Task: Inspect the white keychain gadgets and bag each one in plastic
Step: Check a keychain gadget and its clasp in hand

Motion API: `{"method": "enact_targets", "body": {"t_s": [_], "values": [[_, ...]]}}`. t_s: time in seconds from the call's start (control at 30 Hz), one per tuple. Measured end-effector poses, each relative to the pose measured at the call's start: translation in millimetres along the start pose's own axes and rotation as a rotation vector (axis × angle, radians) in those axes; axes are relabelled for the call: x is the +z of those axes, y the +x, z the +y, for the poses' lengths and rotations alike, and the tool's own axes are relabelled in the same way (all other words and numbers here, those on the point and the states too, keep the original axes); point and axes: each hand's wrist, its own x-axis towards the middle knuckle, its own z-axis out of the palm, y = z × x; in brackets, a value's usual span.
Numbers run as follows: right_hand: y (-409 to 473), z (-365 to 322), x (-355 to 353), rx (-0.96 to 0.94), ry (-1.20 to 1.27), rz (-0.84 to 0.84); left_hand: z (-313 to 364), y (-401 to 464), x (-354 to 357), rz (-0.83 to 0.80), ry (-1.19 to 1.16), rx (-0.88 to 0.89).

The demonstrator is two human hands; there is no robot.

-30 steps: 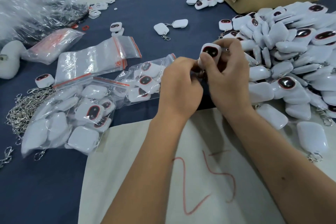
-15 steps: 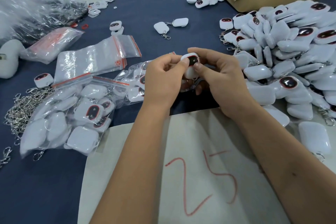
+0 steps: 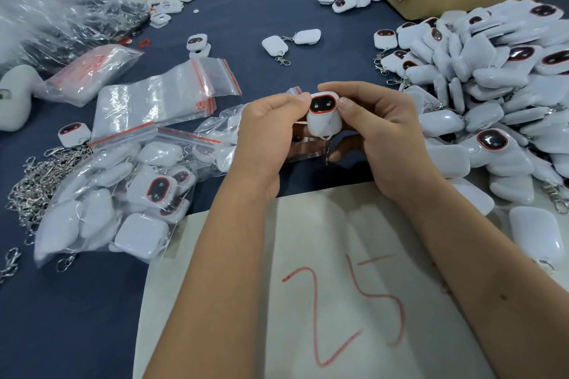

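Both hands' fingers (image 3: 348,108) hide the gadget's (image 3: 324,120) sides.

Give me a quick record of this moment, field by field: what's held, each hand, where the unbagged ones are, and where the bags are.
held item: white keychain gadget, dark screen toward camera
left hand: pinches gadget's left edge
right hand: grips gadget's right side
unbagged stock: large pile at right
empty bags: zip bags at left
filled bag: bag of gadgets lower left

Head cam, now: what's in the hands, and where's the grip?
One white keychain gadget, screen facing the camera. Left hand pinches its left side, right hand its right side; its chain hangs free below.
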Motion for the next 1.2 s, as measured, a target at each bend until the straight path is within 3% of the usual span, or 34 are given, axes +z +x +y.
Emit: {"method": "enact_targets", "body": {"t_s": [0.6,0.77,0.93,1.2], "values": [[-1,1,0,-0.08,-0.062,0.011,2,-1,-4,-0.043,0.003,0.019],[3,6,-1,-0.045,-0.073,0.043,-1,0,2,0.035,0.024,0.132],[5,7,1,0.005,-0.135,-0.026,-2,7,11,0.186,-0.037,0.251],[41,-25,-11,0.175,0.08,0.36,23,50,77,0.162,-0.063,0.193]]}}
